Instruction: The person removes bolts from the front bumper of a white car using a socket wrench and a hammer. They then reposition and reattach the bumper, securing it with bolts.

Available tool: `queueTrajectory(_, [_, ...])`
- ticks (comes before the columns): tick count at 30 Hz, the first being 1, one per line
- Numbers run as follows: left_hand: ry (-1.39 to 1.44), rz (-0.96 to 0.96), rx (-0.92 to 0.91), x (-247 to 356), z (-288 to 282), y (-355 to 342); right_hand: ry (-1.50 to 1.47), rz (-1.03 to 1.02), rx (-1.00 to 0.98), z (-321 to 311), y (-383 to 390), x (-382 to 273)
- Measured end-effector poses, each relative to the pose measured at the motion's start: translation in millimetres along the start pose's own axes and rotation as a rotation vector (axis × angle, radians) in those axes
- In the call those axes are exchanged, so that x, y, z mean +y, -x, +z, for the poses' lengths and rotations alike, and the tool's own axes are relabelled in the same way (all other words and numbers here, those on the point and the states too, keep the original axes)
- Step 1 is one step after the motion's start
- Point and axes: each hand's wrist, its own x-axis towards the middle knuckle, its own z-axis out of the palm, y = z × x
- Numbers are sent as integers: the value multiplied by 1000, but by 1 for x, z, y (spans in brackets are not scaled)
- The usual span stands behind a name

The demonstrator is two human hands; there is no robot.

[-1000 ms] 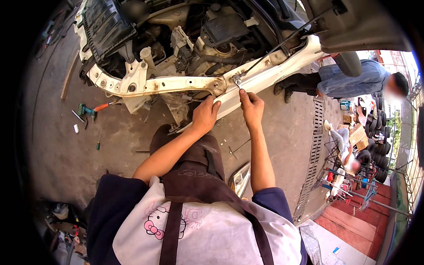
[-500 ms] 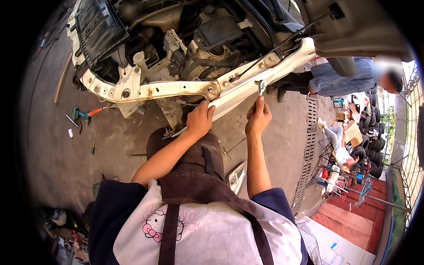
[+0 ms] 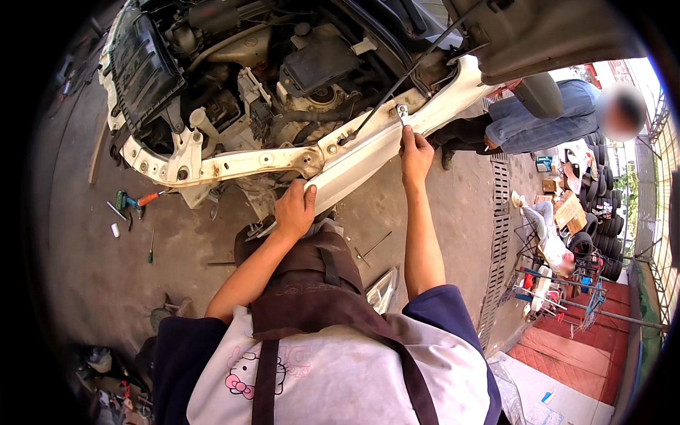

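Note:
My right hand (image 3: pixel 416 157) is closed around the handle of a silver ratchet wrench (image 3: pixel 403 115). The wrench's round head lies over the upper edge of a white car fender (image 3: pixel 365 161), beside the bolts along that edge; whether it sits on a bolt I cannot tell. Gripping the front end of the same fender is my left hand (image 3: pixel 295 207), its thumb on the outer face and its other fingers partly hidden. Just beyond both hands the cream front frame (image 3: pixel 234 165) curves around the open engine bay (image 3: pixel 319 64).
A prop rod (image 3: pixel 397 81) slants up to the raised hood (image 3: pixel 552 35). A cordless drill (image 3: pixel 127 201) and a screwdriver (image 3: pixel 150 248) lie on the floor at left. A headlight (image 3: pixel 383 289) rests near my legs. Another person (image 3: pixel 538 117) stands beyond the fender; someone sits farther right.
My right hand has brought the ratchet wrench from the fender's outer side up to its top edge. The view has shifted, so the car appears farther left. My left hand still grips the fender.

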Motion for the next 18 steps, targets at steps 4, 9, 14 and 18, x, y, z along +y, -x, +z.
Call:
queueTrajectory(4, [-42, 238, 267, 19, -6, -1, 260, -146, -114, -22, -17, -8])
queueTrajectory(9, [-249, 464, 26, 85, -11, -45, 483, -144, -280, -45, -46, -25])
queueTrajectory(14, [-394, 464, -253, 147, -2, -70, 596, -187, -282, -51, -42, -36])
queueTrajectory(18, [-92, 684, 8, 168, 35, -106, 481, -225, -30, -18, -2, -18])
